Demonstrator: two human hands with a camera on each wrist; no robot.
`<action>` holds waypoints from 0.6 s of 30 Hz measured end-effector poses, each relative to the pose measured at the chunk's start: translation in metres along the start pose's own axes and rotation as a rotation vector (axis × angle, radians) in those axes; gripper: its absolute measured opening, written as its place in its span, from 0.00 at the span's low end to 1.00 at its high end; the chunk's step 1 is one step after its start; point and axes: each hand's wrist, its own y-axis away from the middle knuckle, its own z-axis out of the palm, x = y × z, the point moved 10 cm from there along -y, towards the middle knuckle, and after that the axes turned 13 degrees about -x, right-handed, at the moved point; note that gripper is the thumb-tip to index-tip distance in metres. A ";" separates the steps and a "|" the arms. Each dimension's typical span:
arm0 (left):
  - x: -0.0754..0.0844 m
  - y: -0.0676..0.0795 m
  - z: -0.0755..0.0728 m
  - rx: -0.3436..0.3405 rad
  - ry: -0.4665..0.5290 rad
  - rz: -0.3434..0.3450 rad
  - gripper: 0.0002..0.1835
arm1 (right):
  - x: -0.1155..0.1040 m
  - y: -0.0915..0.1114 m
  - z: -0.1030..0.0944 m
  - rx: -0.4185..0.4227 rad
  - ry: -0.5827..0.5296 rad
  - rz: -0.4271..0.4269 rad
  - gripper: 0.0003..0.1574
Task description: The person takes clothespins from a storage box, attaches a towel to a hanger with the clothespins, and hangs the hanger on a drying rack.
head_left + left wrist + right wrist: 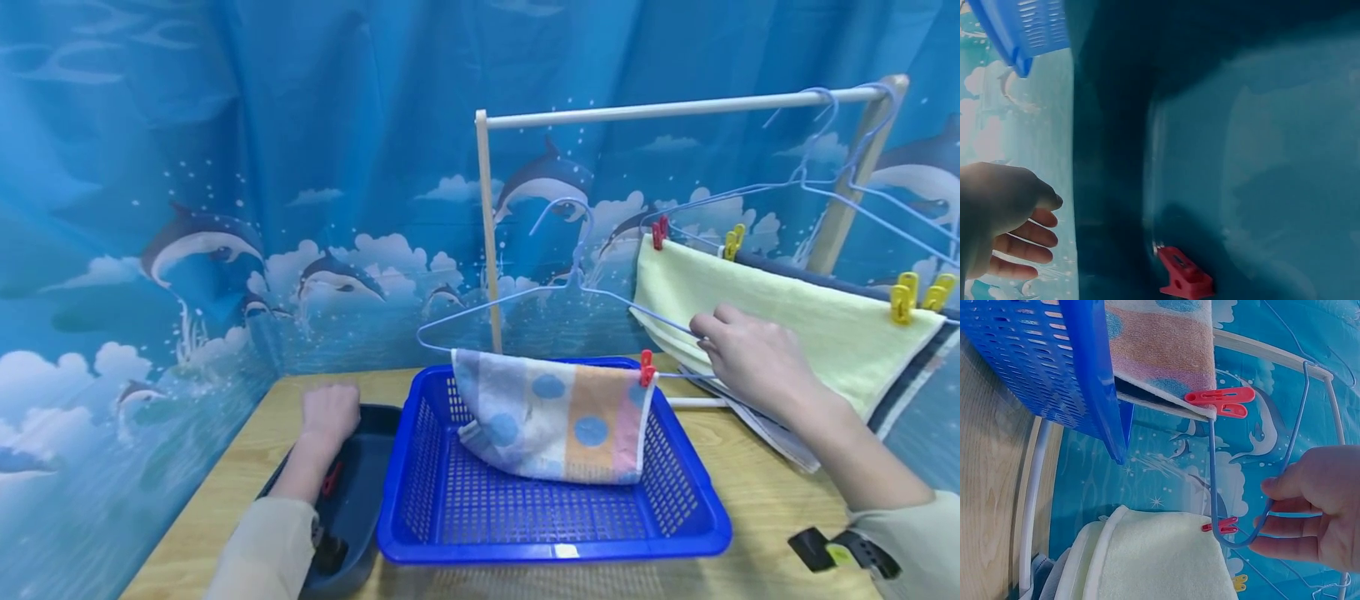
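Observation:
My right hand (757,358) pinches one end of a light blue wire hanger (510,298); the right wrist view shows thumb and fingers round the bend. A towel (555,417) with pastel stripes and blue dots is draped over the hanger's bottom bar. One red clothespin (1221,400) clips the towel at the corner nearer my right hand. My left hand (330,410) hovers over a dark basin (382,412), fingers loosely bent and holding nothing in the left wrist view. Inside the basin lies a red clothespin (1186,275).
A blue plastic basket (555,550) stands beneath the towel on the wooden table (225,508). To the right, a rack (675,108) carries hangers with a pale yellow towel (750,308) and dark cloth, held by red and yellow clothespins. A dolphin-print curtain (360,150) hangs behind.

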 end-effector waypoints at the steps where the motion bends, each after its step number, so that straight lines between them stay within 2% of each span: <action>1: 0.000 0.000 0.004 -0.015 0.002 -0.004 0.11 | 0.000 0.000 0.000 -0.001 0.001 0.002 0.08; 7: -0.001 0.002 0.023 -0.116 -0.016 -0.045 0.08 | 0.000 0.000 0.002 -0.013 0.000 0.014 0.07; 12: -0.001 0.007 0.036 -0.285 -0.051 -0.114 0.10 | 0.001 0.000 0.003 -0.022 -0.002 0.021 0.07; 15: -0.002 0.011 0.045 -0.392 -0.019 -0.156 0.12 | 0.002 0.000 0.004 -0.025 -0.002 0.022 0.07; 18: -0.003 0.013 0.053 -0.450 0.039 -0.186 0.13 | 0.001 0.000 0.003 -0.020 0.003 0.019 0.06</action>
